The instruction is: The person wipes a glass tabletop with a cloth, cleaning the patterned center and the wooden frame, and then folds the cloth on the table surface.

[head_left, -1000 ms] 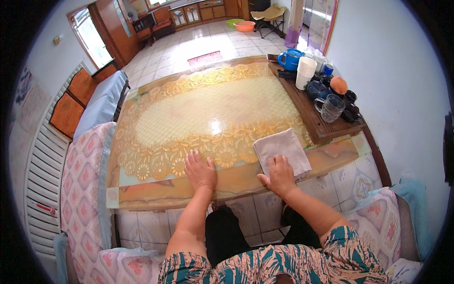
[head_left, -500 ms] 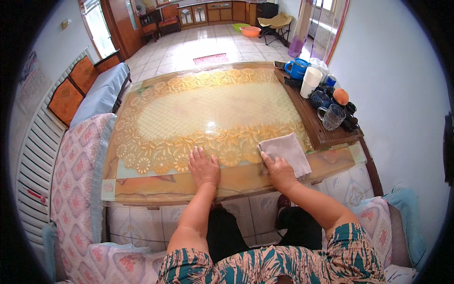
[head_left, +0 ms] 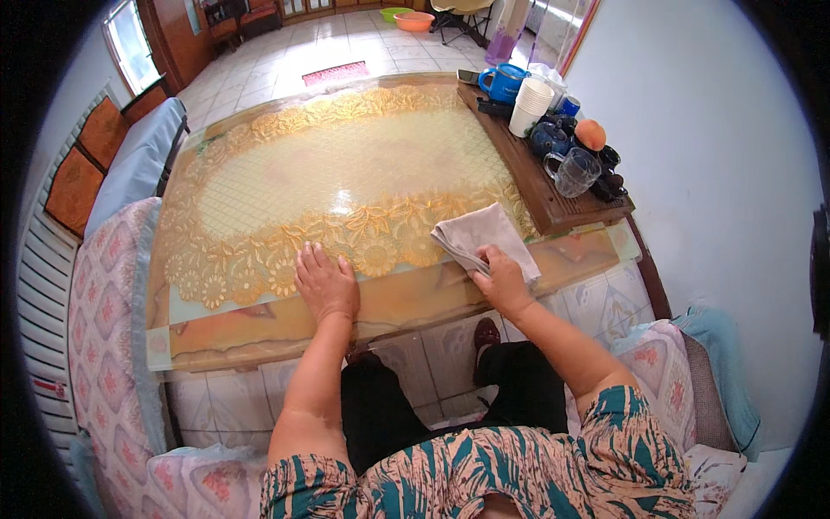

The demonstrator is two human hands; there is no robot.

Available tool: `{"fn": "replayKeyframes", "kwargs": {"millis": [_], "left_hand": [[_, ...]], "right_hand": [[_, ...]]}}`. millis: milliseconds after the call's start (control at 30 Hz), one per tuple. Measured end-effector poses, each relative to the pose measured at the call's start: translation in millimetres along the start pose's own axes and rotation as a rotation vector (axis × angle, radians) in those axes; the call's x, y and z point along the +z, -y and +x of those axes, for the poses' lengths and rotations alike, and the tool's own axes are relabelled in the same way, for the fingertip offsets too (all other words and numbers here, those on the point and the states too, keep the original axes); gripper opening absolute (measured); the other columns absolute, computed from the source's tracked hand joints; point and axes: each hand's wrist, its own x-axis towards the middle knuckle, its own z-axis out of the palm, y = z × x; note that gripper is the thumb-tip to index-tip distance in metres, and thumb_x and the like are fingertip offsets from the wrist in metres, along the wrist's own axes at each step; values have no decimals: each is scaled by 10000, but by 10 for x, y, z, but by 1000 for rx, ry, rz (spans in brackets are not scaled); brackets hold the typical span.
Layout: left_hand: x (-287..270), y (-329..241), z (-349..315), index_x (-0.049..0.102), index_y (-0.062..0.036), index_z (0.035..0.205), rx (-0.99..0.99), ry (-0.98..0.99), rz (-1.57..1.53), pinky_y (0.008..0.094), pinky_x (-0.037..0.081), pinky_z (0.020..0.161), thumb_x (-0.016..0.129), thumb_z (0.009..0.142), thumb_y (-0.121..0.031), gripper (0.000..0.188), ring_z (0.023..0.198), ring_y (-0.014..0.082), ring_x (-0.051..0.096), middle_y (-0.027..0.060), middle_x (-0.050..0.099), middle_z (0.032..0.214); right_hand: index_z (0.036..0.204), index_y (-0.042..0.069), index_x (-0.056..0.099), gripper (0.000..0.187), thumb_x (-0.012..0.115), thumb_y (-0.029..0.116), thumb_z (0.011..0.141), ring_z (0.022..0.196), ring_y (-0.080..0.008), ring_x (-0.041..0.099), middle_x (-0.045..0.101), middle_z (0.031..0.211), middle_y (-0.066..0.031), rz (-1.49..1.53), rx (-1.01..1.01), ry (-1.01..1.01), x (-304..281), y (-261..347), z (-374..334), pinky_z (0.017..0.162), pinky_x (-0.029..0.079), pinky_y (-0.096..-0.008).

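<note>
A folded pale grey-beige cloth (head_left: 501, 238) lies at the near right of the low table (head_left: 259, 333), close to a wooden tea tray. My right hand (head_left: 500, 278) grips its near left side, the thumb and fingers curled onto the fabric, and that edge is slightly lifted. Palm down, my left hand (head_left: 327, 281) rests flat on the near edge of the gold floral lace tablecloth (head_left: 303, 208), fingers stretched out. A glossy clear sheet seems to cover the lace.
The brown tea tray (head_left: 540, 195) on the right bears a blue mug (head_left: 504, 84), stacked paper cups (head_left: 530, 108), a dark teapot (head_left: 549, 138), a glass mug (head_left: 576, 173) and an orange-coloured fruit (head_left: 590, 135). A quilted seat (head_left: 99, 320) runs along the left. Basins (head_left: 414, 22) stand far off.
My right hand has gone from lying on the cloth to gripping its edge. The view has shifted, so everything appears lower and further left. My left hand stays flat on the table.
</note>
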Motion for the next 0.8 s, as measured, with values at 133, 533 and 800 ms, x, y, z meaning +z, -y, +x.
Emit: {"fn": "replayKeyframes", "kwargs": {"millis": [133, 533, 800], "left_hand": [[-32, 39, 0, 460, -20, 1323, -7, -11, -7, 455, 279, 1100, 546, 884, -316, 536, 1336, 318, 361, 147, 432, 1410], [-16, 27, 18, 454, -44, 1327, -23, 51, 0, 454, 283, 1104, 521, 896, -330, 521, 1347, 314, 344, 128, 415, 1431], [-88, 22, 3, 461, -17, 1328, -20, 47, 6, 443, 262, 1108, 521, 899, -334, 536, 1352, 309, 345, 146, 420, 1429]], "right_hand": [[919, 37, 601, 258, 709, 179, 732, 931, -370, 586, 603, 1013, -175, -118, 75, 139, -81, -38, -21, 788, 471, -441], [1059, 89, 639, 368, 718, 162, 706, 1126, -359, 510, 525, 1187, -180, -134, -94, 198, -256, -95, -16, 955, 428, -449], [1097, 67, 587, 329, 666, 183, 800, 851, -358, 625, 553, 999, -154, -327, 7, 187, -192, 68, -152, 725, 530, -461]]}}
